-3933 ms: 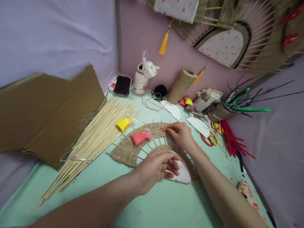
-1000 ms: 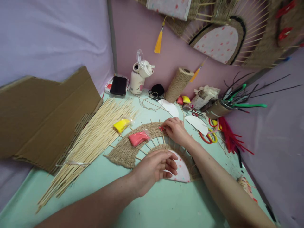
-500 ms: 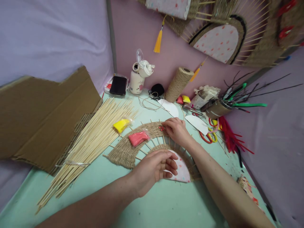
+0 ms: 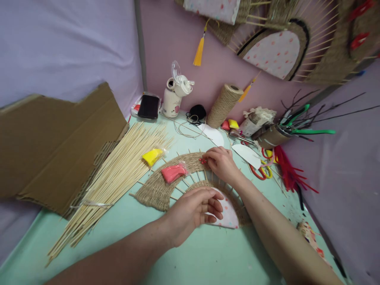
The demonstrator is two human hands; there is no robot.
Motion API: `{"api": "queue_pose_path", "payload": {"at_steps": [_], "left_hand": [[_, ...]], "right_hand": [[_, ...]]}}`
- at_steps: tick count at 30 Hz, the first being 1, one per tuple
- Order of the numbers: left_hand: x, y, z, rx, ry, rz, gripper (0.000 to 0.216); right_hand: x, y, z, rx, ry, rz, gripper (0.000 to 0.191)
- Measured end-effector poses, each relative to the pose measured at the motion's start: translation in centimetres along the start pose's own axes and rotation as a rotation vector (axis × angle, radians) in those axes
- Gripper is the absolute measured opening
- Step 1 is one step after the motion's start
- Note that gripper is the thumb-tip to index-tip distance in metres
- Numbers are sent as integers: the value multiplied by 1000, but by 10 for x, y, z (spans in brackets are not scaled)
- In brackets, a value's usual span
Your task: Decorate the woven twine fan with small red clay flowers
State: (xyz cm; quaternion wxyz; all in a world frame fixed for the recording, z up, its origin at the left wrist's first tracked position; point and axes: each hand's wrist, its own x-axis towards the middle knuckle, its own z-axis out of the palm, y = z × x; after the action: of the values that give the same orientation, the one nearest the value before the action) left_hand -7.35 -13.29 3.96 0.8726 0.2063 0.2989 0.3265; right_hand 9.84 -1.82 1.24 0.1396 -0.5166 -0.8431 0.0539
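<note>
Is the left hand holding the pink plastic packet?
No, the packet lies on the brown arched woven fan, apart from the left hand.

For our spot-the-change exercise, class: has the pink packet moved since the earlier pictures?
No, no visible shift any way: judged against the woven fan, the pink packet lies at the same place on the weave.

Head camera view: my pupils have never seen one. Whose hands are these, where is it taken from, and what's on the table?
No machine here: these are a person's bare hands, filmed by a camera worn on the head, looking forward and down. The right hand is at small red pieces on a woven fan; whether it grips one is hidden. The left hand, half open, appears to hold nothing, near the fan's spotted panel. A pink packet lies on the fan. Around it on the table: a yellow packet, sticks, a bottle and a twine roll.
</note>
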Motion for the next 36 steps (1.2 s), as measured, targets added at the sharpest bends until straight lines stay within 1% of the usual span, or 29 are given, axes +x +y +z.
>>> {"api": "queue_pose_path", "payload": {"at_steps": [8,16,19,36], "left_hand": [[0,0,0,-4,-1,5,22],[-1,1,-1,-7,-12,5,22],[-1,1,0,-7,-5,-1,22],[-1,2,1,-6,-3,7,22]], "right_hand": [[7,-4,-3,-43,-37,-79,27],[2,-8,-6,-105,-38,-110,29],[1,-7,-6,-117,-48,-128,27],[1,-6,-4,-135,-37,-111,25]]}}
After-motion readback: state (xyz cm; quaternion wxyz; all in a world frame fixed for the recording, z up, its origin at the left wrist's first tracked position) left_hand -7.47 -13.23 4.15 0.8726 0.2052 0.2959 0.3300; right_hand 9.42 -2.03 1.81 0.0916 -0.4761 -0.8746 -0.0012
